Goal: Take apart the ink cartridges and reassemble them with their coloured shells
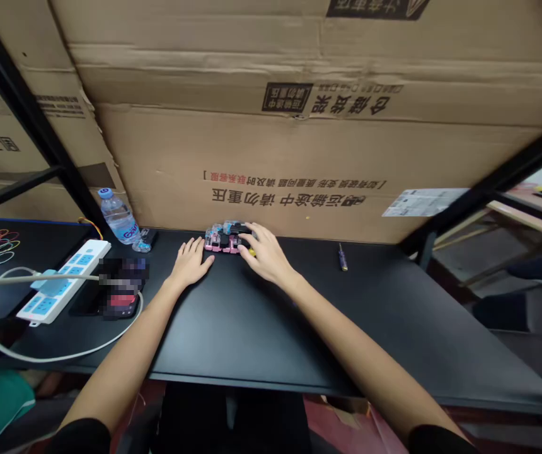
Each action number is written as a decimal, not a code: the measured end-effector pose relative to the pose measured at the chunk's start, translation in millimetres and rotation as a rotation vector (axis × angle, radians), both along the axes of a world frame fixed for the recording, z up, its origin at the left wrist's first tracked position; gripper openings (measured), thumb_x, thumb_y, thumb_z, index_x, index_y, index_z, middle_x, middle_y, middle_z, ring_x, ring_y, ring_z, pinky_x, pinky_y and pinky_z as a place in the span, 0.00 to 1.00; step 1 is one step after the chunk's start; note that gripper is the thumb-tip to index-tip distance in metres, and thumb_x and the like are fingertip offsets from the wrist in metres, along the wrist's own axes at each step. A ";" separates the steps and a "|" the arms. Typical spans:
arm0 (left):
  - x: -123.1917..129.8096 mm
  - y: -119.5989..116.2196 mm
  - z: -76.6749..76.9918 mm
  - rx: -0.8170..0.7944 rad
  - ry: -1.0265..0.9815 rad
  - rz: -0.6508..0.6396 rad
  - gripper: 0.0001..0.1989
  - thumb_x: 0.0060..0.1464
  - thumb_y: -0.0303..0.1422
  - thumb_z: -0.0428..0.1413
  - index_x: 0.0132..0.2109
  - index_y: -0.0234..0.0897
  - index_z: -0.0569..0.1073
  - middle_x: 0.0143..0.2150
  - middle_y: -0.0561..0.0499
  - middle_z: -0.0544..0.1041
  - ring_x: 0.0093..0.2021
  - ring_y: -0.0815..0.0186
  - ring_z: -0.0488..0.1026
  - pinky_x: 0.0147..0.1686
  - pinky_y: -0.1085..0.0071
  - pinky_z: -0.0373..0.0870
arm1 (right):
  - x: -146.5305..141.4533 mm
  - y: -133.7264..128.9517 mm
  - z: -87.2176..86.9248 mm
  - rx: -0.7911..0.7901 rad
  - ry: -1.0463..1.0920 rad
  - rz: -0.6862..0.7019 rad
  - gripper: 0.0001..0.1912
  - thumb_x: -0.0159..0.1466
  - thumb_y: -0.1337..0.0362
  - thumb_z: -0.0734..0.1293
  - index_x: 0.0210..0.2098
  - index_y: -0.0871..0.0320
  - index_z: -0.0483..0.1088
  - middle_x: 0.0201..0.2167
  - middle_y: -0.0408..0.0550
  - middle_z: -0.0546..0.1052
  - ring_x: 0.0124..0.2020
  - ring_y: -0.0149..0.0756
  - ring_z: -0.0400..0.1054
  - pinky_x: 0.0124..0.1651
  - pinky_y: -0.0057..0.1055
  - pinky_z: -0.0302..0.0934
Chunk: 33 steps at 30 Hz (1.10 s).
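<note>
At the back of the black desk, against the cardboard, sits a tight group of small clear, pink and black pieces (224,243); what kind they are is too small to make out. My left hand (190,263) lies flat on the desk with its fingers apart, just left of the group, the fingertips close to its left end. Over the group's right end reaches my right hand (266,253), fingers apart and slightly bent, with fingertips on or just above the pieces. A bit of yellow (252,251) shows by its thumb.
A water bottle (118,217) leans at the back left, beside a small clear-and-black item (144,241). A white power strip (65,280) with a cable and blurred phones (122,296) lie on the left. A screwdriver (342,258) rests on the right. Cardboard (252,148) walls off the back.
</note>
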<state>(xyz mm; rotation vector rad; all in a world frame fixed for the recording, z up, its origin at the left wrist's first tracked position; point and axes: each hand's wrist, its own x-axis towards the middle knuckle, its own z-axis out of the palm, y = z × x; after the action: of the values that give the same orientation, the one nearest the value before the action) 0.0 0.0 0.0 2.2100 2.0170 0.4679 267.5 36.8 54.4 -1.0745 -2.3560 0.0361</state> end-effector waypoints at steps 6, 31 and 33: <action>2.0 -0.3 -2.8 0.020 -0.005 0.000 0.35 0.73 0.48 0.48 0.78 0.33 0.62 0.81 0.37 0.60 0.82 0.45 0.53 0.80 0.45 0.49 | -30.4 13.7 -12.9 -0.036 -0.089 -0.019 0.25 0.77 0.49 0.63 0.65 0.55 0.76 0.78 0.59 0.62 0.80 0.63 0.52 0.77 0.64 0.55; 7.0 -10.3 15.0 0.132 -0.082 0.065 0.36 0.69 0.46 0.56 0.76 0.32 0.65 0.85 0.34 0.47 0.84 0.38 0.42 0.77 0.40 0.54 | -19.6 6.1 -6.0 0.025 0.268 0.016 0.22 0.76 0.58 0.62 0.63 0.53 0.79 0.74 0.60 0.69 0.75 0.58 0.62 0.76 0.65 0.59; 13.2 -15.8 28.8 0.314 -0.148 0.065 0.34 0.70 0.46 0.57 0.75 0.34 0.66 0.85 0.35 0.43 0.84 0.39 0.39 0.77 0.39 0.55 | -10.0 -5.1 -4.1 -0.032 0.409 0.018 0.20 0.75 0.56 0.64 0.60 0.51 0.81 0.72 0.58 0.71 0.74 0.57 0.64 0.75 0.64 0.60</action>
<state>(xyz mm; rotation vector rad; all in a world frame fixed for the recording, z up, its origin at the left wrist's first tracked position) 13.2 -15.8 28.8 2.1976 2.0607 0.9862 257.6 31.7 50.3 -0.9565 -2.0010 0.2748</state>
